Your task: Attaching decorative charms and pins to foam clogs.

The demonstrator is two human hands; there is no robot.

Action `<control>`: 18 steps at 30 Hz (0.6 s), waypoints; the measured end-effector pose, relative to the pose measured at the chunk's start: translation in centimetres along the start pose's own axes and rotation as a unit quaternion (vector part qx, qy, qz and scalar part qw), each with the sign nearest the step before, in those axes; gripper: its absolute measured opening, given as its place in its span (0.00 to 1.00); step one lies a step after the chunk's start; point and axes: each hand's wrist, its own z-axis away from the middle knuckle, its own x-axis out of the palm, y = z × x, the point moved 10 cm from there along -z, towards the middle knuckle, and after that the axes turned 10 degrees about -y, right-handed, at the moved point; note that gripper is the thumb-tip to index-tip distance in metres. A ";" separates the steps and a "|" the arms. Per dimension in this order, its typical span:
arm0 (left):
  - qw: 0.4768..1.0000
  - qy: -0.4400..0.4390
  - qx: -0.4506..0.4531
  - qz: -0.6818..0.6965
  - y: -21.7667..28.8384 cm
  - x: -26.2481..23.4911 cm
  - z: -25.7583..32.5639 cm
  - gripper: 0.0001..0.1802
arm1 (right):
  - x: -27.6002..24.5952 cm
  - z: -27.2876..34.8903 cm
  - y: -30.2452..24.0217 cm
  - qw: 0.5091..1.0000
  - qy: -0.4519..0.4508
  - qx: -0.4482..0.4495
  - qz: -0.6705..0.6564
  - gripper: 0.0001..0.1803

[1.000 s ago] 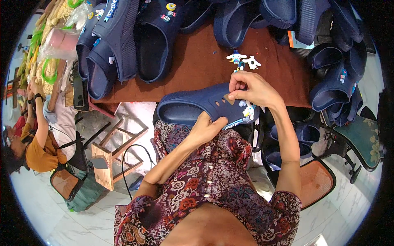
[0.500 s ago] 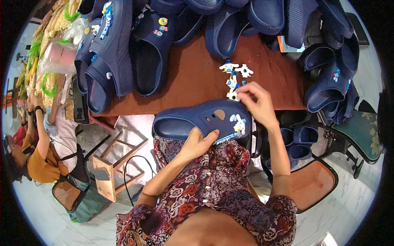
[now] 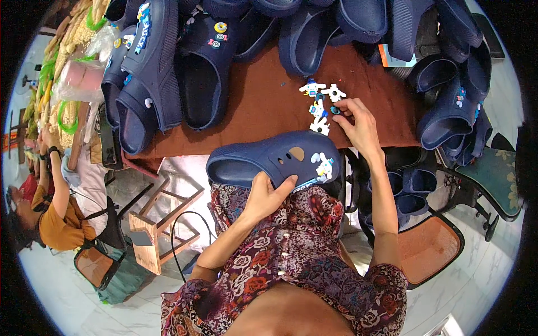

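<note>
Clog: at the counter's near edge, over the lap.
Left hand: gripping the clog's side (fingers partly hidden underneath).
Right hand: fingertips pinching among small charms beyond the clog; exact charm unclear.

Bright, even light — edges bend.

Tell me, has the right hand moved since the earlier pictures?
Yes. The right hand left the navy clog and went up onto the brown table, to the small charms.

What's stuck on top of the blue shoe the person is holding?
A white and blue cartoon charm sits on the navy clog, beside open holes. The left hand covers part of its near edge.
</note>
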 end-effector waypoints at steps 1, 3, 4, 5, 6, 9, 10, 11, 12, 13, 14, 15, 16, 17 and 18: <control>0.999 -0.002 -0.008 -0.032 -0.1 0.0 0.0 0.17 | 0.0 -0.1 0.0 1.000 0.000 0.001 0.000 0.10; 1.000 0.009 0.003 -0.028 -0.1 -0.1 0.0 0.17 | 0.1 -0.3 -0.2 1.000 -0.008 -0.011 0.025 0.11; 0.999 0.019 0.014 -0.024 0.1 -0.2 0.0 0.17 | 0.1 -0.4 0.0 1.000 -0.008 -0.010 0.024 0.11; 0.999 0.019 0.013 -0.024 0.0 -0.1 0.0 0.17 | 0.2 -0.5 0.5 1.000 -0.016 -0.008 0.024 0.11; 0.999 0.038 0.038 -0.007 0.4 -0.2 0.0 0.16 | 0.3 -0.6 0.8 0.999 -0.024 -0.005 0.024 0.11; 0.996 0.060 0.060 0.016 0.9 -0.3 0.2 0.16 | 0.3 -0.6 0.8 0.998 -0.026 0.000 0.049 0.11; 0.996 0.062 0.057 0.022 0.9 -0.4 0.4 0.16 | 0.4 -0.6 0.8 0.998 -0.028 -0.001 0.048 0.11; 0.996 0.064 0.056 0.022 0.7 -0.6 0.4 0.16 | 0.2 -0.5 0.5 0.998 -0.018 -0.018 0.064 0.10; 0.997 0.059 0.055 -0.002 0.6 -0.6 0.2 0.16 | 0.1 -0.3 0.1 0.996 -0.007 -0.034 0.080 0.10; 0.997 0.055 0.053 -0.025 0.6 -0.7 0.2 0.17 | 0.1 -0.2 0.1 0.996 -0.010 -0.035 0.078 0.10; 0.997 0.057 0.051 -0.025 0.6 -0.9 0.2 0.17 | -0.2 0.0 -0.3 0.995 0.002 -0.041 0.089 0.09; 0.998 0.050 0.035 -0.019 0.5 -0.7 0.2 0.17 | -0.5 0.3 -0.8 0.994 0.014 -0.046 0.101 0.09; 0.999 0.045 0.019 -0.012 0.3 -0.6 0.1 0.17 | -0.6 0.4 -1.4 0.994 0.011 -0.048 0.099 0.09; 0.998 0.049 0.025 -0.018 0.4 -0.7 0.2 0.16 | -0.6 0.6 -1.3 0.999 -0.003 -0.017 0.029 0.09; 0.998 0.053 0.023 -0.017 0.3 -0.7 0.1 0.16 | -0.4 0.8 -1.2 0.999 -0.018 0.016 -0.040 0.08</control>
